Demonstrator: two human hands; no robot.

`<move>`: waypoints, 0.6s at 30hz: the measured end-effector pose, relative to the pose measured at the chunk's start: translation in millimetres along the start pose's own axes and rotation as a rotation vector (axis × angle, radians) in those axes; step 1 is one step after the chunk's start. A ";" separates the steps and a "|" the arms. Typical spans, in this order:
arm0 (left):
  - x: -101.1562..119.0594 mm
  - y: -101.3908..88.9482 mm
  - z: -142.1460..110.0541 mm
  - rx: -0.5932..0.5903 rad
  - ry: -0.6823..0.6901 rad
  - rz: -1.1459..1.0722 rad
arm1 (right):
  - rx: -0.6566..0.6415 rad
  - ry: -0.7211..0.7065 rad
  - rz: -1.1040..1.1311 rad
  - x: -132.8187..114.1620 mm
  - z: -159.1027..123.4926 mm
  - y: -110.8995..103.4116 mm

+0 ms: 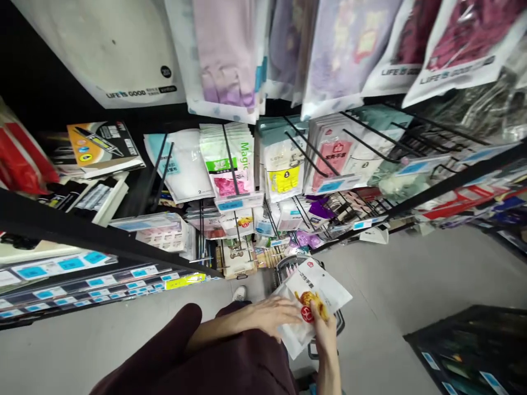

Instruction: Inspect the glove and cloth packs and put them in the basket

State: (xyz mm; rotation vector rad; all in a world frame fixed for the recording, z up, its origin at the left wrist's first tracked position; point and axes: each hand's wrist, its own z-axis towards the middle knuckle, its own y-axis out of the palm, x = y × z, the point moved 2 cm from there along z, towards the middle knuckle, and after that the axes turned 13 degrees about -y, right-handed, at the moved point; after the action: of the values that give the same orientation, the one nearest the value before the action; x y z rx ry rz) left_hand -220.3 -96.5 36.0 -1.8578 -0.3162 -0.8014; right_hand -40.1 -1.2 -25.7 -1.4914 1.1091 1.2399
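Note:
A white flat pack of disposable gloves point(337, 291), with a food picture and a red round mark on its front, is tilted before my body. My right hand point(324, 323) grips its lower right part, thumb across the front and the other fingers hidden behind. Over the pack's left side lies my left hand point(274, 315), fingers stretched out and touching the front; its thumb does not show clearly. Beneath the pack, a dark-rimmed shopping basket point(340, 323) is partly covered.
Glove packs point(284, 164) hang on black hooks point(228, 159) ahead, with larger bags point(224, 60) above. Boxed pens point(93, 197) sit on the left shelf. A dark display stand point(473, 345) is at the lower right. Grey floor point(379, 285) shows between.

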 end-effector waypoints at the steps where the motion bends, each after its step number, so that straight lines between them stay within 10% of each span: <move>1: -9.0 0.9 -9.4 0.005 -0.006 0.003 | -0.039 -0.005 -0.018 3.9 -3.0 13.1; 10: -77.3 -9.0 -72.1 0.393 -0.354 0.089 | -0.152 -0.129 -0.113 26.6 -21.9 129.2; 18: -115.8 -14.2 -101.3 0.586 -0.494 0.154 | -0.463 -0.281 -0.250 10.9 -13.6 191.3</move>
State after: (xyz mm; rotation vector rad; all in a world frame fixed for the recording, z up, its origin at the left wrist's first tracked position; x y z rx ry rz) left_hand -352.6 -164.5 -5.8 -1.4689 -0.6345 -0.1017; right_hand -222.2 -57.2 -50.4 -1.6636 0.4492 1.5330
